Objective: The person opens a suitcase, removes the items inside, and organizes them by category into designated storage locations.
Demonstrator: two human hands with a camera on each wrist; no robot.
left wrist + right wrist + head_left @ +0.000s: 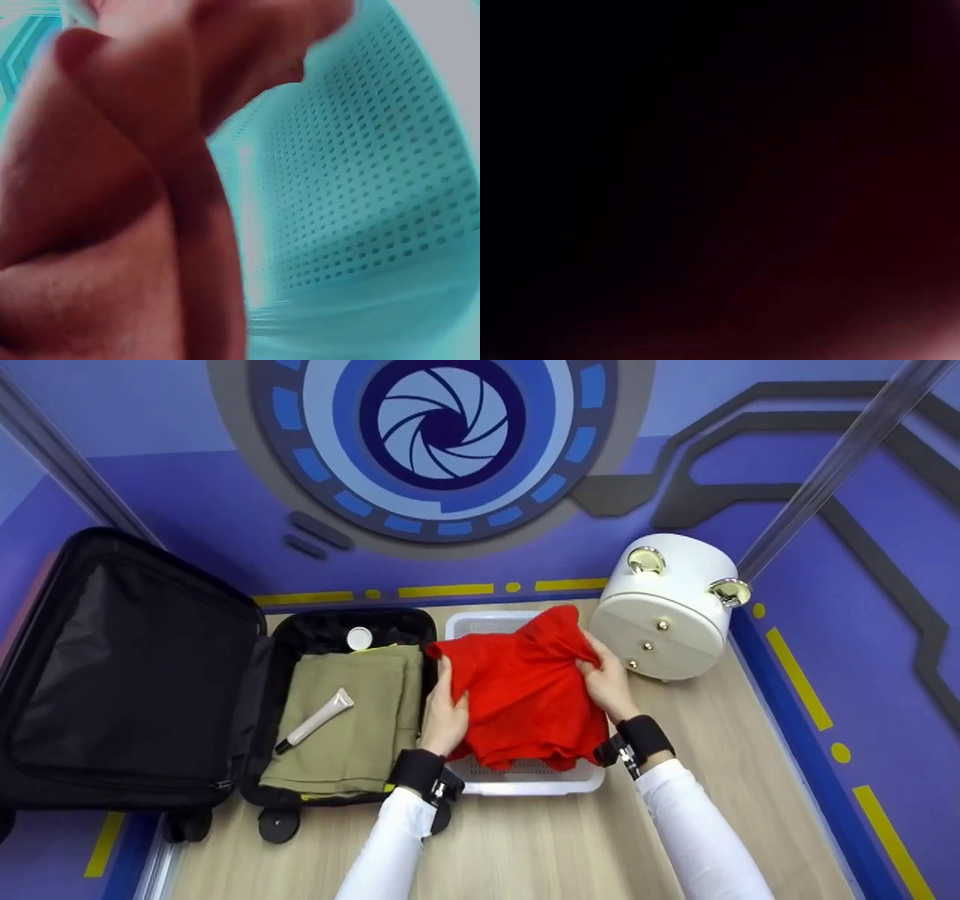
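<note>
A red garment [517,690] is stretched between both hands, over the white perforated basket [525,788]. My left hand [444,721] grips its left edge, thumb on top. On the opposite side, my right hand [609,684] holds the bunched cloth near its upper right corner. In the left wrist view the cloth [90,225] hangs in folds, with the holed basket wall [360,165] beside it. The right wrist view is almost black with a dark red tint.
Left of the basket lies an open black suitcase [259,690]. Inside are folded khaki clothing [352,742], a tube [319,720] lying on it, and a small white round container [359,638]. A white rounded case [667,615] with gold rings stands at the right, close to the wall.
</note>
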